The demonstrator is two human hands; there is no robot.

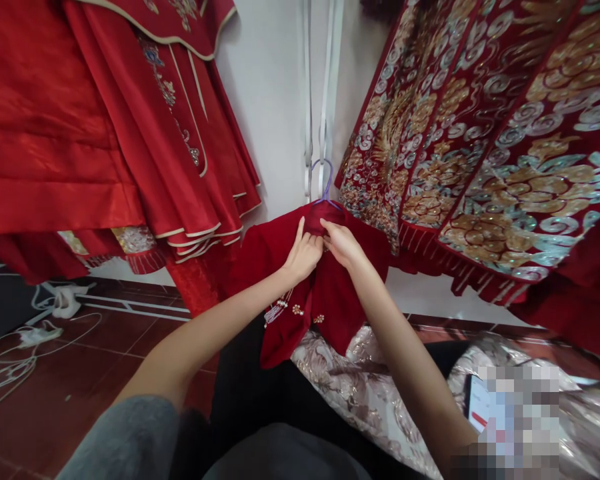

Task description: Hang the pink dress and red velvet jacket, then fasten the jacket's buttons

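Note:
A dark red velvet jacket (351,303) hangs in front of me on a purple hanger (329,179). My left hand (305,255) is at the jacket's neckline, its thumb pointing up and its other fingers curled on the front edge. Close beside it, my right hand (344,244) pinches the collar area on the other side. The fingertips of both hands nearly meet, and what lies between them is partly hidden. Lower on the front are flower-shaped buttons (298,309) and a white beaded tassel (279,309). The front panels part toward the bottom.
Red embroidered garments (180,127) hang at left, and a heavily sequined one (480,147) hangs at right. A white metal rack post (307,87) stands behind the hanger. Patterned shiny fabric (360,387) and a phone (485,407) are at lower right. White cables (35,333) lie at left.

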